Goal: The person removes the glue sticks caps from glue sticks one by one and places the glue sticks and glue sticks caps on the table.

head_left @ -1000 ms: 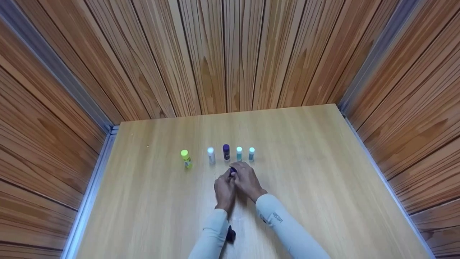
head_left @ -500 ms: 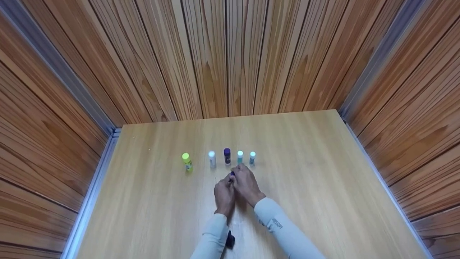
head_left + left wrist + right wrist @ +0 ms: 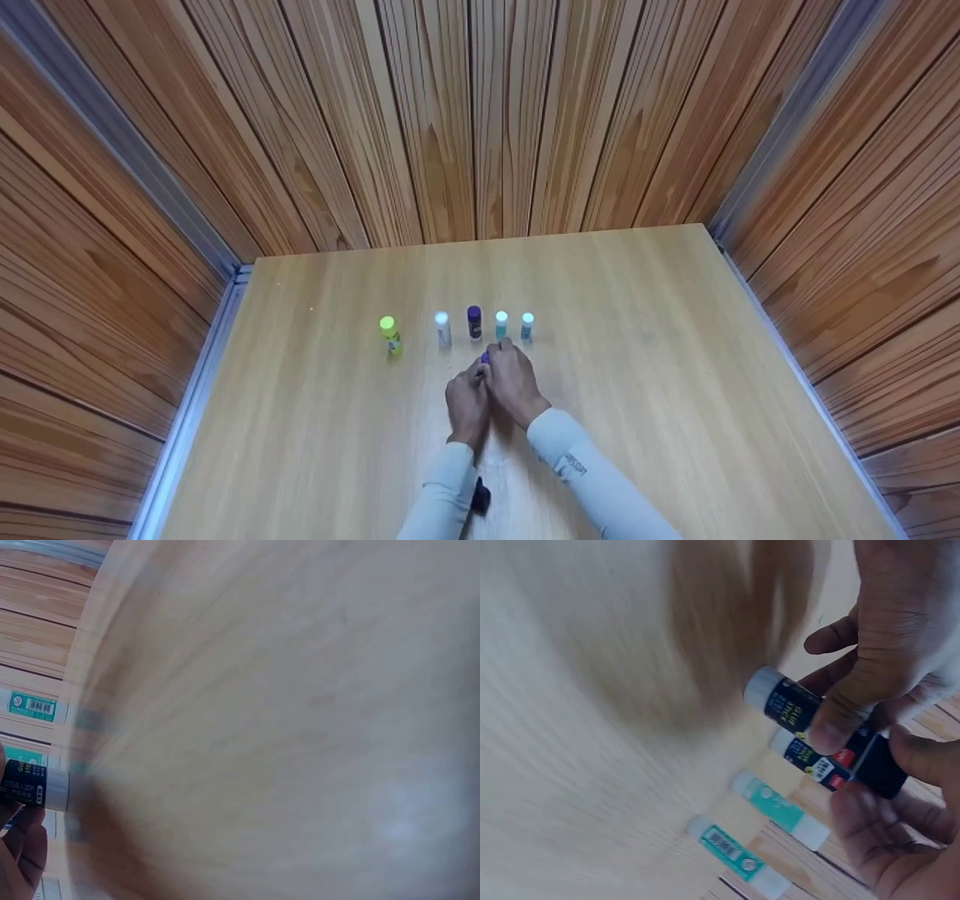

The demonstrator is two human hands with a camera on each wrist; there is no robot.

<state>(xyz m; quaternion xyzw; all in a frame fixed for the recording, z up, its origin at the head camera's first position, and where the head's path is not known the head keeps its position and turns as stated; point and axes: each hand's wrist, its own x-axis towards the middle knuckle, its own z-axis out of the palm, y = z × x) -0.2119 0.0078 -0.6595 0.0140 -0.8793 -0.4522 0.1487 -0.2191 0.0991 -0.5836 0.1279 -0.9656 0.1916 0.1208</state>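
Starting nearest the body: pale grey sleeves (image 3: 592, 487) are seen reaching fwd over the light wooden table (image 3: 675, 390), w/ a small dark object (image 3: 481, 495) lying on the tabletop just beside the left forearm; what it is can't be told. Both hands are brought together at table centre. A dark navy glue stick w/ a white end and printed label (image 3: 787, 703) is held between them: the left hand (image 3: 466, 397) is wrapped round one end, and in the left wrist view only the white end and label (image 3: 34, 786) show by the fingers. The right hand (image 3: 514, 379) is curled on it too, thumb pressed on the label in the right wrist view. The stick's long axis is seen lying roughly level, not upright; the white end is pointed away from the right palm. Just beyond the hands, a row of upright glue sticks is stood on the table: yellow-green one (image 3: 389, 334) off to the left, well apart, then a white-capped stick (image 3: 442, 327), a dark purple stick (image 3: 474, 321), and two teal sticks (image 3: 501, 324) (image 3: 527, 325) close together. Farthest, wood-panelled walls (image 3: 450, 112) are seen closing in the table.
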